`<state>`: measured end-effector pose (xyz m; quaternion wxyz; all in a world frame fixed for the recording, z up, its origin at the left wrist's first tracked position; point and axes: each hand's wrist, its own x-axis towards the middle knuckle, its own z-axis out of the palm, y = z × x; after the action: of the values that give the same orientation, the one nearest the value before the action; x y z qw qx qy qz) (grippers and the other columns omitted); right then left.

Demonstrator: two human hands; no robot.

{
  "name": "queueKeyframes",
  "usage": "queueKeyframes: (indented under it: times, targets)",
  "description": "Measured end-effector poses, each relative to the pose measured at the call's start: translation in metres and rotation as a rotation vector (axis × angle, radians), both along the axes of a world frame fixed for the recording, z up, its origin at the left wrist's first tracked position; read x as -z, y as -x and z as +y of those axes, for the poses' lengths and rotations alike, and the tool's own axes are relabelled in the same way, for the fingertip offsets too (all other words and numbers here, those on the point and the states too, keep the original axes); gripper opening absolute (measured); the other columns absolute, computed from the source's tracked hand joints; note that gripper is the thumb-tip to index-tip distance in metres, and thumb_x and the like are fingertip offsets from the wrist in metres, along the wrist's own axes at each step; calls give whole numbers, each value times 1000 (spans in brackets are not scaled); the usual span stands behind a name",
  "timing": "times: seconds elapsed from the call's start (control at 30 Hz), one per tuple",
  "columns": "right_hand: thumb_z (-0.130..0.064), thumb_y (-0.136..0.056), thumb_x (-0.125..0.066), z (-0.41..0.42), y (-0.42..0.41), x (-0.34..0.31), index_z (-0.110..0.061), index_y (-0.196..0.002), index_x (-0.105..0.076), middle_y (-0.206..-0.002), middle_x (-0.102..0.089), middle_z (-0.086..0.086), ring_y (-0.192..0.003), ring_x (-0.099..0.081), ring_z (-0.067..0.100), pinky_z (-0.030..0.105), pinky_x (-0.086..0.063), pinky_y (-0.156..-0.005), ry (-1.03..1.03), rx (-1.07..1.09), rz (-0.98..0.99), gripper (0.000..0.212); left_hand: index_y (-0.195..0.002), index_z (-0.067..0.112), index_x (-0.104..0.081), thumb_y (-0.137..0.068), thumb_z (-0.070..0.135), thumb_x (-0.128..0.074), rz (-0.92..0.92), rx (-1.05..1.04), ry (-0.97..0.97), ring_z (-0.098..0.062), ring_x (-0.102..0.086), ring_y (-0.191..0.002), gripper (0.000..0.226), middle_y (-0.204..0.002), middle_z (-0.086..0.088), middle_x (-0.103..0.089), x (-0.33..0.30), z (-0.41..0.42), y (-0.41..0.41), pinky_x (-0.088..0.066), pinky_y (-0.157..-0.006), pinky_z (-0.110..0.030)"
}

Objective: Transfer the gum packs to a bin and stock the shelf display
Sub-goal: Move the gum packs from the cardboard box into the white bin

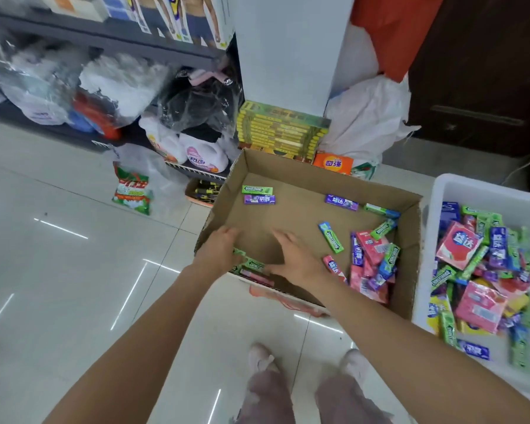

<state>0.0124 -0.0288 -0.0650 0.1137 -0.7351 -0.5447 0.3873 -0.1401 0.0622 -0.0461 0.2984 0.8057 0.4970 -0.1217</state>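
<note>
**Both hands gather gum packs at the box's near wall**

Left hand [219, 249] and right hand [294, 258], fingers loosely spread, press on gum packs [251, 267] at the cardboard box [407, 240] near edge; palms hide any grip. Bare cardboard lies beyond the fingertips. Rightward, more packs heap; further right, the white bin [435, 209], partly cut off, holds many.

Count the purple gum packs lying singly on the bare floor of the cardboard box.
2. One purple pack lies at the far left beside a green pack; another lies at the far right. More purple ones sit in the heap, some possibly hidden.
</note>
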Motion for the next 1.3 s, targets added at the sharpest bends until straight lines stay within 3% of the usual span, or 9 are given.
queueKeyframes:
  times: [0.1,0.2,0.33,0.43,0.57,0.67,0.97,1.17,1.3]
  targets:
    - [-30,-75,-76,8,13,20,-16,-150,-17,-155,-18,4,-142,-18,23,32,-20,-116,77,-60,-51,96,-140,15,-39,-81,20,-71,62,115,45,-26,-41,-127,67,-139,-8,-43,14,15,2,-34,-108,-35]
    - [-32,-71,-79,13,14,28,-20,-148,-22,-154,-18,3,-141,-17,24,34,-19,-116,97,-67,-85,97,-142,19,-35,-79,19,-73,158,238,77,-28,-33,-131,74,-143,-8,-31,24,22,-2,-30,-111,-36]
    - [-26,-80,-68,14,2,32,-19,-140,-39,-141,-35,5,-132,-32,25,32,-30,-109,-13,-33,-178,67,-138,19,-37,-75,21,-77,207,318,59,-27,-28,-130,75,-137,-10,-31,27,33,-11,-32,-109,-37]
    - [-24,-86,-62,11,-8,35,-16,-131,-47,-129,-43,6,-121,-41,26,36,-39,-101,-30,71,-247,49,-127,17,-46,-75,23,-76,185,312,40,-27,-30,-128,60,-133,-9,-37,29,36,-14,-31,-107,-37]
    - [-21,-83,-67,12,-1,35,-25,-141,-37,-138,-37,4,-126,-34,23,32,-34,-105,-47,-75,-159,66,-114,15,-55,-78,20,-73,82,240,28,-24,-36,-122,41,-124,-7,-44,37,33,-12,-34,-101,-33]
    - [-16,-83,-67,17,7,36,-34,-145,-28,-150,-24,2,-135,-25,23,33,-29,-110,-44,-145,-161,76,-114,16,-56,-79,17,-72,20,197,21,-22,-40,-119,39,-121,-6,-46,40,32,-12,-36,-100,-32]
    - [-22,-88,-61,14,-14,30,-22,-131,-52,-153,-24,1,-142,-18,22,35,-26,-112,-109,-79,-314,44,-131,20,-43,-69,21,-81,149,338,75,-23,-32,-127,72,-133,-5,-37,29,31,-7,-37,-103,-34]
    - [-22,-88,-62,12,-12,33,-18,-138,-39,-156,-20,0,-144,-18,21,35,-20,-116,-43,-93,-309,56,-130,17,-41,-72,18,-79,196,395,-13,-24,-34,-125,70,-131,-8,-37,30,31,-12,-41,-102,-36]
    - [-25,-89,-61,5,-16,31,-17,-139,-39,-154,-24,0,-142,-20,20,34,-20,-115,-33,-15,-402,55,-126,14,-44,-80,21,-71,79,275,-36,-24,-37,-124,54,-131,-8,-44,35,30,-22,-38,-103,-35]
